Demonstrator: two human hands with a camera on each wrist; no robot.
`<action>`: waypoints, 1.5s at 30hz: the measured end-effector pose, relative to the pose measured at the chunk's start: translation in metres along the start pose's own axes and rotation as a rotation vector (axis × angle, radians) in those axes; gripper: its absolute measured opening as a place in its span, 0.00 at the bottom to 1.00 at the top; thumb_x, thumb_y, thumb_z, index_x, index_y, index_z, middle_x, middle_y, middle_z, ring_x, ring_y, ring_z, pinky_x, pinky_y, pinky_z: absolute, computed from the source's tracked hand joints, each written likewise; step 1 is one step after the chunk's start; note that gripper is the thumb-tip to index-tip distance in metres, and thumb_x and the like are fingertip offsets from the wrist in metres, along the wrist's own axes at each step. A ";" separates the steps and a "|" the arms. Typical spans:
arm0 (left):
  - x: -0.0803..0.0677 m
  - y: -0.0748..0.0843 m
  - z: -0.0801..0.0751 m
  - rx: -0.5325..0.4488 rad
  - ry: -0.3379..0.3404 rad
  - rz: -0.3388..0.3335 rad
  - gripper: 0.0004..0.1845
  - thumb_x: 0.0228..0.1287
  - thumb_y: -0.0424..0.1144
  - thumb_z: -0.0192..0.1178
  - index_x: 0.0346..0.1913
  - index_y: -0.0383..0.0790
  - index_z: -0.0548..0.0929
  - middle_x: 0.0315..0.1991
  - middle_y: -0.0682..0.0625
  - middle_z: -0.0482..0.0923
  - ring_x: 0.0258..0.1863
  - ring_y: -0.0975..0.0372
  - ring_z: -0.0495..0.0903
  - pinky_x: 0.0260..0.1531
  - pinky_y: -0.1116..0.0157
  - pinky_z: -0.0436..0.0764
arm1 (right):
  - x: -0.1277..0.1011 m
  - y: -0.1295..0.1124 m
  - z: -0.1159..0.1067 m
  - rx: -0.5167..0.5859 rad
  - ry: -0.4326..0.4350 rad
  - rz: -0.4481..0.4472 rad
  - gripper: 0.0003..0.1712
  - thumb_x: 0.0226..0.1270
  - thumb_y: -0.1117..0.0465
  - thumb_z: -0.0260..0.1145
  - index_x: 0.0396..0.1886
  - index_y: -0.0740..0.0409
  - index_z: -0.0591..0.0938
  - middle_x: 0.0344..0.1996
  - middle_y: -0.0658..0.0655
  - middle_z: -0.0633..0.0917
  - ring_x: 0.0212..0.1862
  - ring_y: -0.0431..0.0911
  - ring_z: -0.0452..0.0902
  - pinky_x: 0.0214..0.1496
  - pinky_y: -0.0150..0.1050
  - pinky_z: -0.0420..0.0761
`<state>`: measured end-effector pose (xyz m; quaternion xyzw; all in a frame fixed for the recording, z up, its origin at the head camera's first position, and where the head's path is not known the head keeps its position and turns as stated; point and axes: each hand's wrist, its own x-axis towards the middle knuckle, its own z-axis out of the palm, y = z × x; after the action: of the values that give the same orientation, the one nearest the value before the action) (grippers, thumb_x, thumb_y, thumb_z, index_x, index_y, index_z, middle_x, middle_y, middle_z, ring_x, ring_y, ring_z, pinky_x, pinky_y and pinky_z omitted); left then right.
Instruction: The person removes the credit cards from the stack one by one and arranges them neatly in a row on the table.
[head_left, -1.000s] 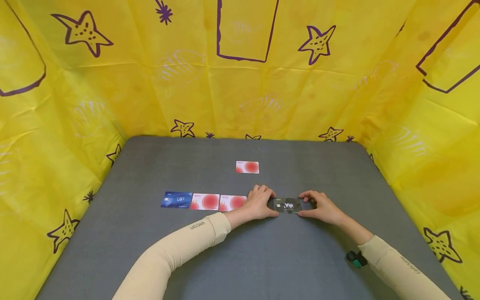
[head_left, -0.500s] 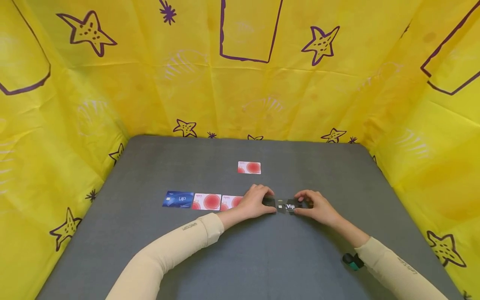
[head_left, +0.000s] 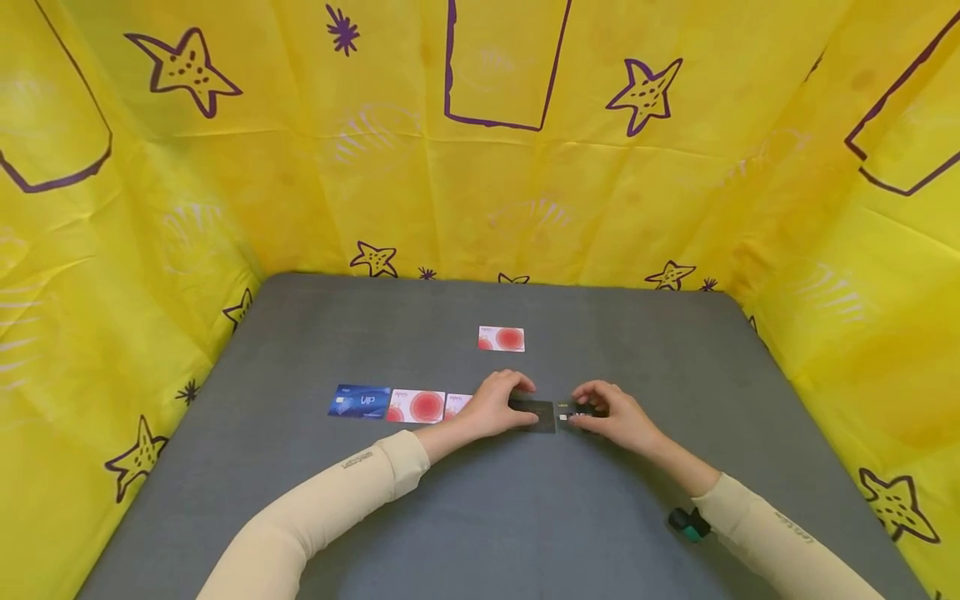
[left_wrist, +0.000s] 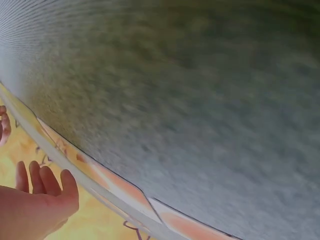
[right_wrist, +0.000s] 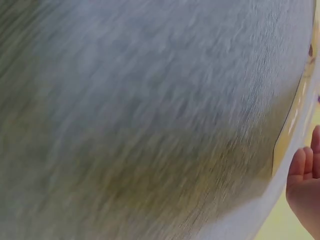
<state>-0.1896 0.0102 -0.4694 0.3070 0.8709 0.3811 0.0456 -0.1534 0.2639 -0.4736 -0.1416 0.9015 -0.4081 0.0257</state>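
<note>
My left hand [head_left: 497,405] reaches over a dark card [head_left: 543,417]. Its thumb overlaps the card's face, and its index finger arches past the far edge. To the right lies a black "Vip" card [head_left: 564,408], end to end with the dark one. My right hand [head_left: 617,413] covers much of it, with the thumb low over the face and the index finger above the far edge. A red and white card [head_left: 456,403], partly hidden by my left hand, continues the row leftward. Close fingers show in the left wrist view and the right wrist view.
Another red and white card [head_left: 417,406] and a blue VIP card [head_left: 359,402] make up the row's left end. One more red and white card [head_left: 502,338] lies farther back. Yellow patterned cloth [head_left: 480,192] walls the grey table [head_left: 525,500] at the back and sides.
Both hands have slid left across the cards, the right one from the Vip card's right end onto its middle. The cards stay nearly in place, and the view has shifted slightly.
</note>
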 end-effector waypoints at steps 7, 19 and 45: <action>-0.009 -0.005 -0.012 -0.069 -0.006 -0.019 0.20 0.51 0.39 0.74 0.46 0.36 0.82 0.43 0.43 0.80 0.45 0.53 0.78 0.48 0.59 0.75 | 0.010 -0.012 0.015 0.065 -0.007 -0.051 0.21 0.56 0.57 0.76 0.47 0.58 0.81 0.40 0.53 0.82 0.44 0.48 0.76 0.47 0.39 0.76; -0.019 -0.019 -0.029 -0.112 0.033 -0.028 0.20 0.48 0.39 0.76 0.44 0.36 0.82 0.41 0.43 0.80 0.40 0.55 0.79 0.42 0.63 0.79 | 0.032 -0.029 0.038 0.137 -0.039 -0.058 0.21 0.56 0.58 0.76 0.48 0.58 0.81 0.39 0.51 0.82 0.42 0.45 0.76 0.46 0.36 0.77; -0.015 -0.044 -0.054 -0.071 0.092 -0.204 0.20 0.48 0.38 0.76 0.44 0.36 0.82 0.38 0.44 0.79 0.40 0.56 0.76 0.43 0.63 0.75 | 0.073 -0.034 0.054 0.128 -0.008 0.002 0.22 0.54 0.60 0.77 0.47 0.60 0.80 0.38 0.56 0.83 0.38 0.47 0.76 0.42 0.35 0.75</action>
<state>-0.2162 -0.0561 -0.4641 0.1970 0.8848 0.4186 0.0552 -0.2072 0.1833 -0.4794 -0.1403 0.8736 -0.4643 0.0388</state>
